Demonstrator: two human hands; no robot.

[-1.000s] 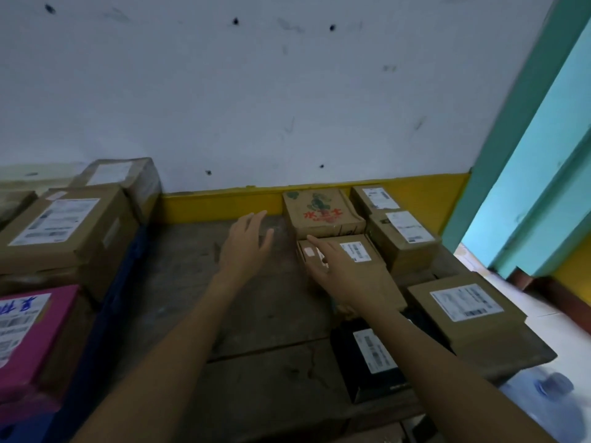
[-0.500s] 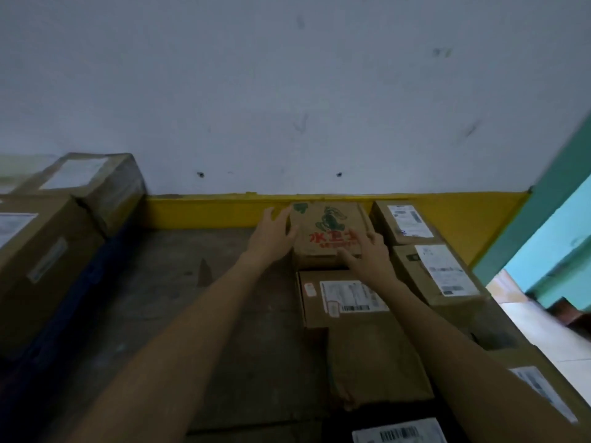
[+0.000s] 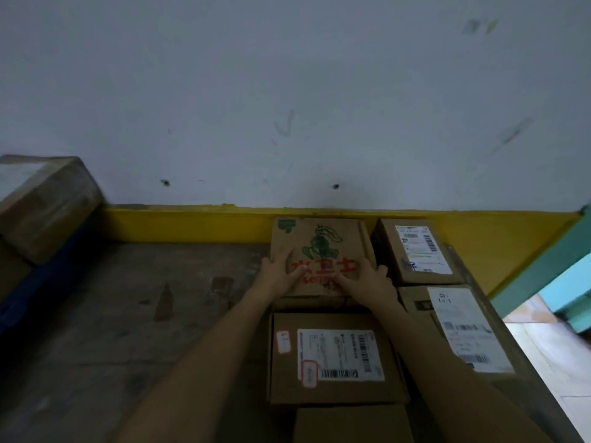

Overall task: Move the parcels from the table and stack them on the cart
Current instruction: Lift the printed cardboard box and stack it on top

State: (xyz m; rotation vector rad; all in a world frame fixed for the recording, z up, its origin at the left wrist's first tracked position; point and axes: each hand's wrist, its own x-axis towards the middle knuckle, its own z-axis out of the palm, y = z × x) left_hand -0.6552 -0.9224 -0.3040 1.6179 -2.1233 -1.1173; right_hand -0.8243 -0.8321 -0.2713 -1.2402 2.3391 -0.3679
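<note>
At the back of the wooden table (image 3: 134,314), against the yellow wall band (image 3: 192,223), the printed parcel (image 3: 319,247) is sitting. The left hand (image 3: 281,276) and right hand (image 3: 367,282) are clasping its near edge, apparently lifting it. A labelled parcel (image 3: 332,356) is lying just in front.

Parcels along our table's right side

Our printed parcel (image 3: 319,247) sits rearmost against the wall (image 3: 287,91), labelled parcel (image 3: 332,356) before it, two more (image 3: 415,251) rightward.
</note>
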